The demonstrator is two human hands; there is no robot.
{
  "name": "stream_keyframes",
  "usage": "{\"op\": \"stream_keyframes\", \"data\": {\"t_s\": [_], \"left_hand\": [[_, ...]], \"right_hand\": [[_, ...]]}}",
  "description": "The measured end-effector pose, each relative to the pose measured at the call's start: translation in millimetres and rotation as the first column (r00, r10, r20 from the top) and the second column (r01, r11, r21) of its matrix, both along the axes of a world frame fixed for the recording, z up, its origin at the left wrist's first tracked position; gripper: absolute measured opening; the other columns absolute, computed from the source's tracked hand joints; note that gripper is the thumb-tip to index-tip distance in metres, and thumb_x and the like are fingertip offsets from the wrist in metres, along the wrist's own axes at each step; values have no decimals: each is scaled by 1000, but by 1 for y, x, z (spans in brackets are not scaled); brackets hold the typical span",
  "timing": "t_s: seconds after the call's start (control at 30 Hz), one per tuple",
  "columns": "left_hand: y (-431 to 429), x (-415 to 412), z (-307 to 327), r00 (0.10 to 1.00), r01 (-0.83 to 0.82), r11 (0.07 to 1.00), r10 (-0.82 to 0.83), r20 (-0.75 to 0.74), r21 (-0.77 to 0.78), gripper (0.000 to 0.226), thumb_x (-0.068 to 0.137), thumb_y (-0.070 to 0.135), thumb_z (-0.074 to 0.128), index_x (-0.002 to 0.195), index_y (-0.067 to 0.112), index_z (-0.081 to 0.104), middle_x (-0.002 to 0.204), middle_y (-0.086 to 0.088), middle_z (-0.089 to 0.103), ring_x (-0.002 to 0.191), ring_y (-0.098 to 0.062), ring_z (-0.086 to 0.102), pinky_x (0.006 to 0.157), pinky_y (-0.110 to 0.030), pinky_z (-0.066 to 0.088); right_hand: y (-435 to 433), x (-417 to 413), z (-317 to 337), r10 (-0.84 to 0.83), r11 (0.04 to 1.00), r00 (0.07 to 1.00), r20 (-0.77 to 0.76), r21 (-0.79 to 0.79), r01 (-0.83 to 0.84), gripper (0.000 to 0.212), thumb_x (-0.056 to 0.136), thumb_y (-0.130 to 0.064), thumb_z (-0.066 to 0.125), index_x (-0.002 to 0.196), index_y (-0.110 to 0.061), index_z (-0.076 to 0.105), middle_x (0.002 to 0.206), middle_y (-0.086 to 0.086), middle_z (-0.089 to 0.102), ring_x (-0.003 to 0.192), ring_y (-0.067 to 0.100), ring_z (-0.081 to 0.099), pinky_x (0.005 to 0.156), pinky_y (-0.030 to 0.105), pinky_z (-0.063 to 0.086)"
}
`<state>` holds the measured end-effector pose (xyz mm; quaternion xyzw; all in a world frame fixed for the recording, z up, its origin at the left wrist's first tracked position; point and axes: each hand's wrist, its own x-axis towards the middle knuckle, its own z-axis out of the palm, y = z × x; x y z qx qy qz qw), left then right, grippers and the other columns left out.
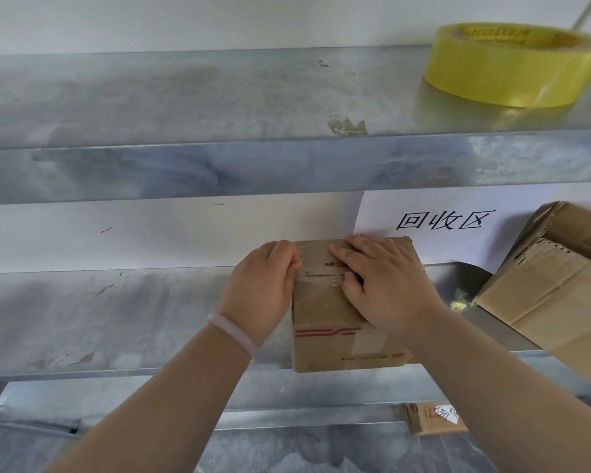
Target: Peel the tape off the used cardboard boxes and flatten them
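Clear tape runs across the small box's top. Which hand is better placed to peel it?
Left. The left hand curls at the left edge of the small box, seemingly pinching the end of the clear tape. The right hand lies flat on top, better suited to holding it down.

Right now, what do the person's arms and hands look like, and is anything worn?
No sleeves, gloves or rings show on the left hand or right hand; both arms are bare to the frame edge. A pale, translucent bangle circles the left wrist.
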<state>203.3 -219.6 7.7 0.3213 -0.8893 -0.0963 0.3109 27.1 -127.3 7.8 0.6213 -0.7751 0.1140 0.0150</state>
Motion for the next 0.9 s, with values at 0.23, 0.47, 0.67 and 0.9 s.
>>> {"op": "stream_keyframes", "data": {"t_s": [0.23, 0.47, 0.67, 0.9], "left_hand": [[-16, 17, -3, 958, 250, 963, -230, 174, -101, 31, 93, 34, 46, 87, 19, 72, 87, 7, 70, 79, -13, 61, 77, -23, 46], [-2, 22, 2, 991, 130, 936, -112, -74, 328, 13, 83, 21, 73, 94, 26, 68, 89, 17, 65, 88, 1, 60, 80, -12, 46], [-4, 21, 10, 994, 19, 928, -56, 90, 373, 4, 84, 30, 71, 88, 29, 70, 85, 17, 61, 79, 5, 57, 70, -2, 37], [3, 9, -4, 998, 48, 998, -50, 41, 46, 10, 85, 9, 64, 79, 15, 58, 74, 5, 56, 66, -14, 51, 59, -26, 42]], "right_hand": [[-1, 0, -2, 1, 999, 1000, 0, -32, -1, 63, 84, -45, 23, 136, -31, 57, 141, -2, 54, 133, 19, 44, 116, 38, 26], [0, 0, 0, 2, 1000, 1000, 2, -4, -2, 69, 82, -48, 16, 140, -34, 51, 146, -6, 47, 138, 15, 37, 117, 34, 20], [1, 0, -1, 2, 1000, 1000, -5, -6, -2, 67, 83, -47, 18, 140, -35, 51, 147, -6, 48, 137, 15, 38, 117, 33, 20], [2, -1, 0, 3, 1000, 1000, 7, -5, -2, 66, 84, -48, 18, 139, -36, 52, 146, -7, 48, 137, 14, 38, 117, 32, 18]]}}
